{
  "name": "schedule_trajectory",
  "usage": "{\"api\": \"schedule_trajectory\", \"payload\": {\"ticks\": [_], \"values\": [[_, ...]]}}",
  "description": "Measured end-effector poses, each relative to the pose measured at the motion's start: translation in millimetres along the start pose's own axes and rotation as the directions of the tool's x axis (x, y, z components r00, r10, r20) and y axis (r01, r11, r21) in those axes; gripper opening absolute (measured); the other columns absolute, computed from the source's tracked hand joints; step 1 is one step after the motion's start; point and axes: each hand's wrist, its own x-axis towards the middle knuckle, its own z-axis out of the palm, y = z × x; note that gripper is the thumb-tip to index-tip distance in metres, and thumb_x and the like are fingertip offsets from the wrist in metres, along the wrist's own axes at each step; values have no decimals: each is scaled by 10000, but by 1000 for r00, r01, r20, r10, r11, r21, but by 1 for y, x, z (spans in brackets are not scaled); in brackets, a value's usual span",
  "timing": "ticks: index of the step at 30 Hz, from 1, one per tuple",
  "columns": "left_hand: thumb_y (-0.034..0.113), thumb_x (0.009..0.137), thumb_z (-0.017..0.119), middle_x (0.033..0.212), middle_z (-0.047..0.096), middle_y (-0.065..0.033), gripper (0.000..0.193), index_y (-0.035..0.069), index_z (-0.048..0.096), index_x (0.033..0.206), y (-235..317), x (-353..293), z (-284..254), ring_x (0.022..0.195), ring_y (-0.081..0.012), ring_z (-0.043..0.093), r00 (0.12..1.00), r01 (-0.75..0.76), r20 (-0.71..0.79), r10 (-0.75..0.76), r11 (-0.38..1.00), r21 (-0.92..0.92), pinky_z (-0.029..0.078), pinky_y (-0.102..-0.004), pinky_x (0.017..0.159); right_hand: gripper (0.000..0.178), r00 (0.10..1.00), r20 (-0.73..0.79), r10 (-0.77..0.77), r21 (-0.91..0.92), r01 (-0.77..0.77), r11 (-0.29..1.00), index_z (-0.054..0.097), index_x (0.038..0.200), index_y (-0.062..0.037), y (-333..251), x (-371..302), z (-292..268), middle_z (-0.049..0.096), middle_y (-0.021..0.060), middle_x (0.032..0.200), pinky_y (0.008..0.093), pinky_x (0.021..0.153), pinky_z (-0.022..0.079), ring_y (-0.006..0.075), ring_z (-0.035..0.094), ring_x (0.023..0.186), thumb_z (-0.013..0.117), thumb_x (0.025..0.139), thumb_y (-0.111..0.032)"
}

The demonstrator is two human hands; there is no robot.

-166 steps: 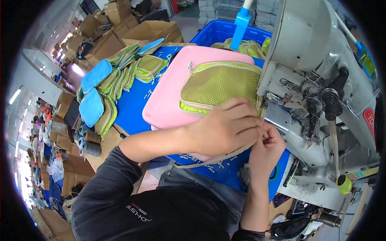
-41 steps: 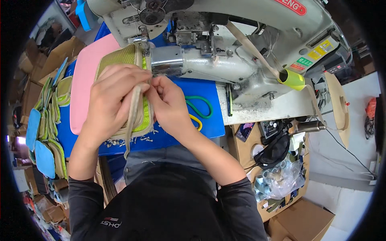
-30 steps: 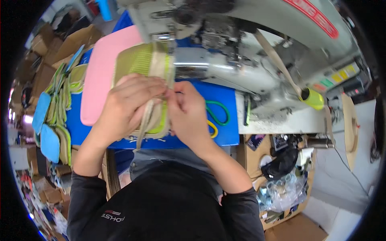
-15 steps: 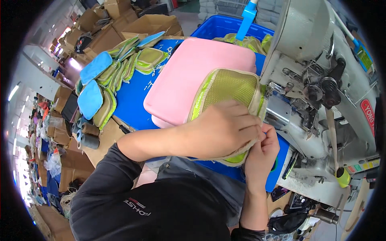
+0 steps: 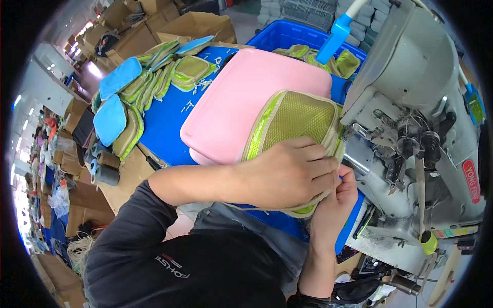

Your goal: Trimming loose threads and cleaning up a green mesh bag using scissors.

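A green mesh pouch [image 5: 300,115] with beige binding and a bright lime side strip lies on a pink padded block [image 5: 231,102]. Its far right edge reaches the needle area of a grey sewing machine [image 5: 405,61]. My left hand [image 5: 292,172] rests over the pouch's near part, its curled fingers gripping the right edge. Close beside it, my right hand [image 5: 336,203] pinches the same edge near the lower corner. The fingertips of both hands nearly meet, and what lies between them is partly hidden. A bit of the lime corner shows below my left hand.
Several similar green pouches [image 5: 192,69], some with blue backs, are heaped on the blue tabletop [image 5: 162,123] at the far left. A blue crate [image 5: 287,33] with more pouches stands behind the block. Thread cones [image 5: 108,172] sit at the left; cardboard boxes [image 5: 197,25] stand beyond.
The view has shifted slightly, so the machine appears farther right. Both hands keep their hold on the pouch's edge, with little other movement.
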Motion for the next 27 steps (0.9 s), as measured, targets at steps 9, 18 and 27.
{"api": "schedule_trajectory", "payload": {"ticks": [9, 18, 27], "values": [[186, 743, 625, 1108, 637, -90, 316, 20, 646, 1011, -7, 0, 3, 859, -192, 592, 1000, -9, -16, 8, 998, -60, 474, -313, 751, 78, 999, -31, 42, -6, -42, 999, 514, 1028, -7, -1, 1, 2, 638, 20, 785, 175, 649, 437, 27, 554, 730, 496, 1008, -80], [149, 810, 625, 1027, 612, -107, 258, 20, 573, 1027, -13, 2, -3, 876, -310, 599, 977, 175, -63, -204, 935, -309, 490, -386, 754, 165, 988, 24, 155, -78, -152, 985, 465, 1166, 15, -4, -18, 0, 655, 73, 904, 188, 686, 457, 41, 583, 786, 454, 1012, -46], [278, 891, 637, 802, 602, -193, 284, 12, 537, 880, -20, 25, -9, 746, -392, 581, 783, 605, 407, -471, 729, -321, 452, -448, 682, 178, 999, -47, -20, -116, 14, 993, 500, 1164, -21, 13, -27, 11, 612, -2, 736, 172, 373, 296, 4, 435, 451, 447, 1020, -112]]}}
